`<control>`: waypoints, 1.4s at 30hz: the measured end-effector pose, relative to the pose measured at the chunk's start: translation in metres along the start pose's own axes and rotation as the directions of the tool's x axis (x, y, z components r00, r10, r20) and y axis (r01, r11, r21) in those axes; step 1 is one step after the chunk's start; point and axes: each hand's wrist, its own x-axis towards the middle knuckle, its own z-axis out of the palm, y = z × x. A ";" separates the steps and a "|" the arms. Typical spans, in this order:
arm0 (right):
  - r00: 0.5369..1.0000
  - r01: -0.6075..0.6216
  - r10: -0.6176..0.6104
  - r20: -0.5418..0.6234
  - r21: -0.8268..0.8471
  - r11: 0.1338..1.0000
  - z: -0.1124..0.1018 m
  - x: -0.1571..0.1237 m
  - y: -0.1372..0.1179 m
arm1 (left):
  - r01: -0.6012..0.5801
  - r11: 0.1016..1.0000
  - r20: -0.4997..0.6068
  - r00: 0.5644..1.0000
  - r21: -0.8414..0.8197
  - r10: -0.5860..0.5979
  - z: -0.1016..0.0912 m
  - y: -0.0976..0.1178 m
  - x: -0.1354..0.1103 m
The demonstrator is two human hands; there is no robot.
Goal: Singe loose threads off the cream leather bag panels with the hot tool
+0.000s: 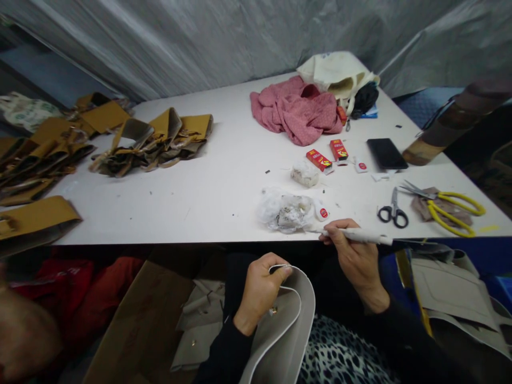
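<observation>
My left hand (262,290) is closed on the curved edge of a beige leather piece (294,320) with a white rim, held over my lap below the table edge. My right hand (354,256) pinches a white pen-like tool (360,236) at the table's front edge, its tip pointing left toward a crumpled white plastic bag (284,212). A small white and red glue tube (322,212) lies beside the bag.
On the white table (224,181) lie black scissors (393,210), yellow-handled shears (452,208), a black phone (386,153), two red boxes (328,154), a pink cloth (298,109) and tan leather pieces (156,141). Beige leather pieces (452,293) are stacked at lower right.
</observation>
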 end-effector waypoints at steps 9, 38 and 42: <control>0.968 0.247 -0.221 0.117 -0.296 0.923 0.020 0.047 0.011 | -0.027 0.999 -0.003 1.000 0.048 0.027 0.004 -0.001 0.001; 0.928 -0.073 0.025 0.373 0.117 0.990 0.017 -0.011 -0.015 | -0.005 1.000 0.033 0.999 0.028 0.004 0.002 -0.002 0.001; 0.923 -0.045 -0.001 0.385 0.111 0.993 0.018 -0.012 -0.012 | -0.014 0.999 0.043 0.999 0.031 0.012 0.003 0.001 0.000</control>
